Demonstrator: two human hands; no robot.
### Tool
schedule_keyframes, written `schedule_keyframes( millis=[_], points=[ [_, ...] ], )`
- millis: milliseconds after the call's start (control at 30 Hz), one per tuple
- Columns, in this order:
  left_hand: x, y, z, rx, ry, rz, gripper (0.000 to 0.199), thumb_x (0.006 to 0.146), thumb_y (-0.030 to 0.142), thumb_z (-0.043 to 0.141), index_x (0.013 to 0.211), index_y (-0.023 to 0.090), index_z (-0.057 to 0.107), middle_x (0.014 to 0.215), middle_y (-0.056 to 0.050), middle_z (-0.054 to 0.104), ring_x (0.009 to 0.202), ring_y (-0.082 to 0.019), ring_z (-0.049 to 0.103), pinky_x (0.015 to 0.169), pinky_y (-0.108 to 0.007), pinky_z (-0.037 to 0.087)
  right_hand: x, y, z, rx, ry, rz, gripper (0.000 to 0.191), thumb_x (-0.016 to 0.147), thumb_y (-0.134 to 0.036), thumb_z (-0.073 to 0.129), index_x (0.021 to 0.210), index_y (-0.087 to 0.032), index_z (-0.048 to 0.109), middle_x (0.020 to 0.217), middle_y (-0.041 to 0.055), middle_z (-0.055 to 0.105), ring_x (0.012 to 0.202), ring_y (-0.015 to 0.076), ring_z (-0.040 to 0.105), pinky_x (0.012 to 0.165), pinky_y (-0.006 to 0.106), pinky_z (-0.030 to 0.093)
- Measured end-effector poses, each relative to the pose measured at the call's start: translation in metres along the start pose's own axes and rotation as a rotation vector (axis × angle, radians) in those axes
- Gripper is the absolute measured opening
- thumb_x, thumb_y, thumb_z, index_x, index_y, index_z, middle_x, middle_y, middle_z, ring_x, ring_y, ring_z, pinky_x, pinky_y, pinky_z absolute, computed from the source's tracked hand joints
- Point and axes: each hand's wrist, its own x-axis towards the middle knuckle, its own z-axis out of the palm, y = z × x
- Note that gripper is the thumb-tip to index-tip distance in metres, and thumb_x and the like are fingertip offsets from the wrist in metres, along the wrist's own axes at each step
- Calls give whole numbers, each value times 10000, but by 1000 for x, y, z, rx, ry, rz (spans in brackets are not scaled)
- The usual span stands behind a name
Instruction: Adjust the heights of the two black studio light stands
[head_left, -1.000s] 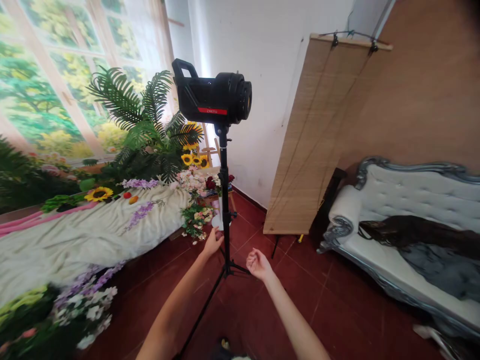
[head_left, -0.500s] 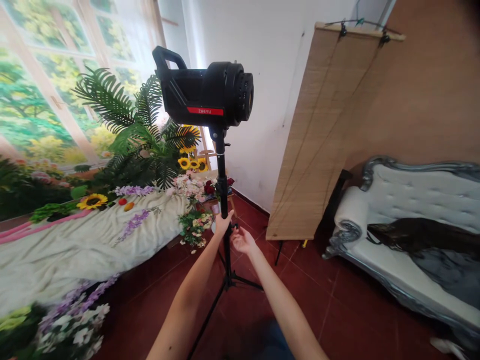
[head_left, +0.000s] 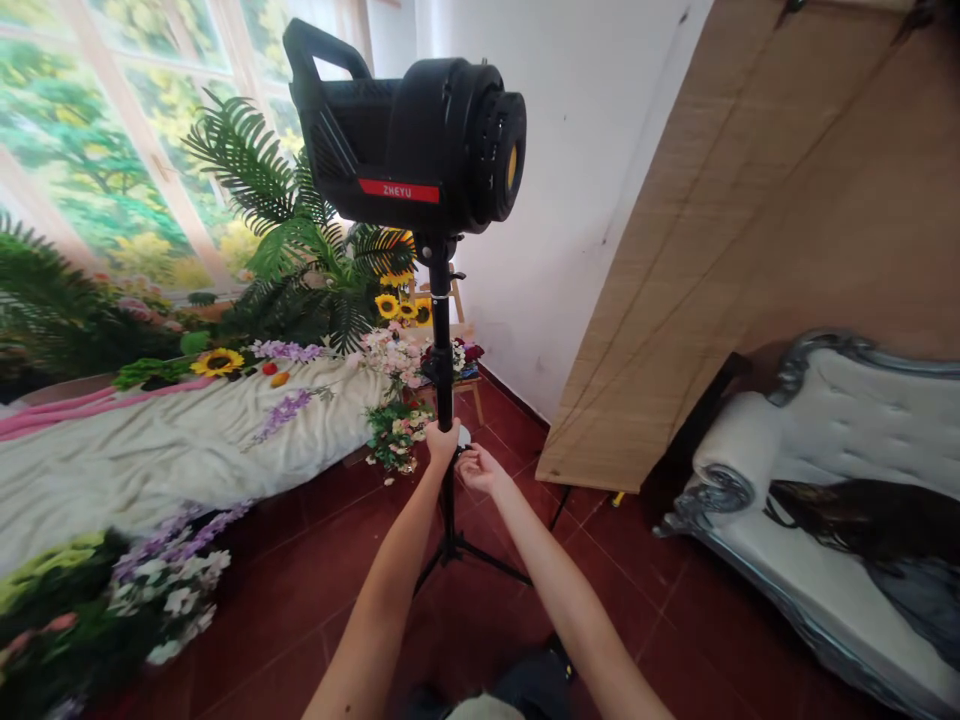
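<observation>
One ZHEYU studio light tops a black tripod stand on red floor tiles; the left hand wraps its grip around the pole, the right hand curls at a knob, its hold unclear.

Bright window, dim floor, stretched edges

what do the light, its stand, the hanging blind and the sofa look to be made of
Light: probably black plastic or painted metal; dull, soft highlights.
Stand: likely black-coated metal, being slim, straight tubing.
Blind: perhaps bamboo or reed, matte, from its tan colour and fine crosswise lines.
Sofa: pale tufted upholstery, fabric or leather unclear; silvery frame, maybe painted wood.
</observation>
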Motion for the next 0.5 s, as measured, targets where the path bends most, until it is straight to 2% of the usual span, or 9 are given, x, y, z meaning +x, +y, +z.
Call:
schedule_keyframes(
  millis=[167,333,500],
  points=[
    [-3,4,-2,-1,7,21,279,662,326,598,478,180,447,474,14,448,487,-101,447,476,-205,327,-4,-1,-4,-83,-50,-56,351,927,-209,364,585,-226,284,489,-65,331,424,74,293,372,141,286],
    [-6,12,-5,-5,-8,-5,261,675,298,603,492,176,461,479,4,465,502,-115,471,466,-212,331,0,0,-12,-108,-87,-45,371,953,-223,342,588,-215,272,496,-70,306,424,58,282,377,119,263],
    [-6,12,-5,-11,14,-8,244,664,307,615,511,174,479,489,-6,487,532,-130,500,482,-214,345,6,4,-19,-327,-86,-73,382,916,-341,463,594,-211,302,493,-90,273,406,47,240,376,140,242]
  ],
)
